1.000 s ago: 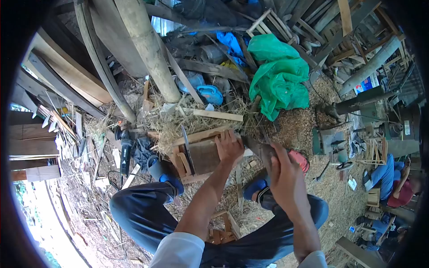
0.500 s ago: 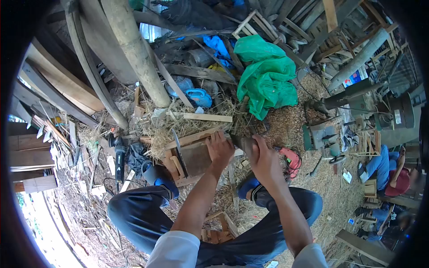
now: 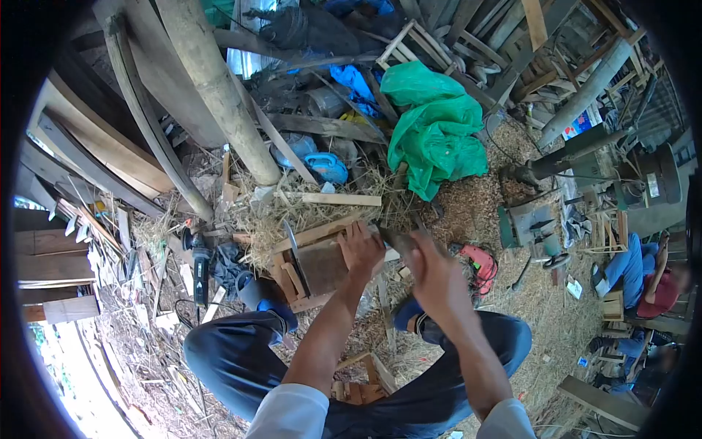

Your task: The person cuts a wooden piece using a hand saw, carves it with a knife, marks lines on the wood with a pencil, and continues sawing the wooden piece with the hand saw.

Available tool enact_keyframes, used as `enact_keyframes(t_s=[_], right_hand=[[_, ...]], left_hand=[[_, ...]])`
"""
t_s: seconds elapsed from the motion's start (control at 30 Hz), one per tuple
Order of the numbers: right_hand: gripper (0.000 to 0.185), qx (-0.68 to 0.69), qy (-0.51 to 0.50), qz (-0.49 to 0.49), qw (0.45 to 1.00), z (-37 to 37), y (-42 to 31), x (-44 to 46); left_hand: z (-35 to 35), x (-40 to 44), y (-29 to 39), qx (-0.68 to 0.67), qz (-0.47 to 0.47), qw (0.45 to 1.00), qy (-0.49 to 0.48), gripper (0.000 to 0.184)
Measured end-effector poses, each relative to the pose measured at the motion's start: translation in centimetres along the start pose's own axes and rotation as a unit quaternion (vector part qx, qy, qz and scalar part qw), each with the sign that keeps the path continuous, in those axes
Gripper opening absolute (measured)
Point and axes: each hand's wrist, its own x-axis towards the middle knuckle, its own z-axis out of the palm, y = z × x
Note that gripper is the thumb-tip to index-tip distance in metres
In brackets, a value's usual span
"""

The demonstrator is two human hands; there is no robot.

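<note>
Presses the left hand (image 3: 360, 250) on the upper right part of a wooden block (image 3: 323, 269), with fingers a little apart and bent toward the far edge; cannot tell, from this angle, of any clamping on the pale piece of wood (image 3: 393, 254) just beside the palm. Clenches the right hand (image 3: 431, 267), blurred, with fingers wrapped around the near end of a dark flat tool (image 3: 395, 238). Points the tool toward the left hand, close to the fingertips; cannot tell saw from knife.

Has the wooden block low down, just ahead of the feet, with a thin metal blade (image 3: 292, 245) at its left end and a pale rail (image 3: 318, 233) along its far side. Has a small wooden frame (image 3: 376, 374) between the legs.

Has an angle grinder (image 3: 200, 271) on the floor to the left, and a red power tool (image 3: 482, 271) to the right of the right hand. Has, farther ahead, a pale wooden strip (image 3: 342, 199) on straw, a blue container (image 3: 327, 168), a bamboo post (image 3: 219, 88) and a crumpled green plastic sheet (image 3: 439, 132). Shares the place, far right, with a person in a red top (image 3: 662, 293) and another in dark clothes (image 3: 647, 377).
</note>
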Motion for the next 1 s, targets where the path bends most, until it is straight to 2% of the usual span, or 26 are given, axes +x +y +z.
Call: enact_keyframes(t_s=[0.1, 0.23, 0.3, 0.37, 0.4, 0.43, 0.5, 0.77, 0.83, 0.9, 0.93, 1.0], right_hand=[[0.034, 0.014, -0.032, 0.003, 0.999, -4.1, -1.9, -0.1], [0.034, -0.024, -0.012, -0.001, 1.000, 6.2, 5.0, -0.1], [0.032, -0.018, -0.010, 0.001, 1.000, 5.5, 3.7, 0.3], [0.031, -0.005, -0.082, 0.069, 0.994, 4.0, 1.8, -0.2], [0.031, -0.004, -0.087, 0.070, 0.994, 4.4, 2.2, -0.3], [0.031, 0.019, -0.061, 0.047, 0.997, 4.9, 2.7, -0.3], [0.033, 0.056, -0.009, -0.009, 0.998, 5.7, 4.1, 0.1], [0.034, 0.050, -0.032, 0.007, 0.998, 5.4, 3.7, -0.2], [0.036, 0.042, -0.045, 0.022, 0.998, 5.7, 3.8, -0.6], [0.037, 0.074, 0.023, 0.032, 0.997, 5.7, 4.1, -1.9], [0.037, 0.071, 0.026, 0.034, 0.997, 6.1, 4.3, -3.1], [0.037, 0.077, 0.061, 0.000, 0.995, 6.9, 4.2, -4.8]], left_hand=[[0.3, -0.7, 0.1, 0.002, -0.003, 0.999, -0.031, 0.048], [-1.4, -0.5, 0.7, -0.032, -0.024, 0.997, -0.068, 0.054], [-1.6, 0.2, 0.8, -0.031, -0.017, 0.998, -0.054, 0.055], [-1.4, -0.9, 0.4, -0.024, -0.022, 0.997, -0.070, 0.056], [-1.5, -0.7, 0.6, -0.011, -0.024, 0.995, -0.098, 0.056], [-1.7, -0.4, 0.6, 0.003, -0.024, 0.992, -0.126, 0.056], [-1.6, 0.0, 0.5, -0.007, -0.028, 0.993, -0.115, 0.055], [-1.8, -0.4, 0.7, -0.019, -0.025, 0.993, -0.118, 0.052], [-1.2, -0.5, 0.5, -0.029, -0.004, 0.999, -0.046, 0.042], [-1.0, -0.2, 0.5, -0.023, -0.014, 0.997, -0.067, 0.043], [-1.1, -0.1, 0.7, -0.014, -0.022, 0.996, -0.088, 0.044], [-1.6, 0.0, 0.9, -0.019, -0.024, 0.994, -0.101, 0.044]])
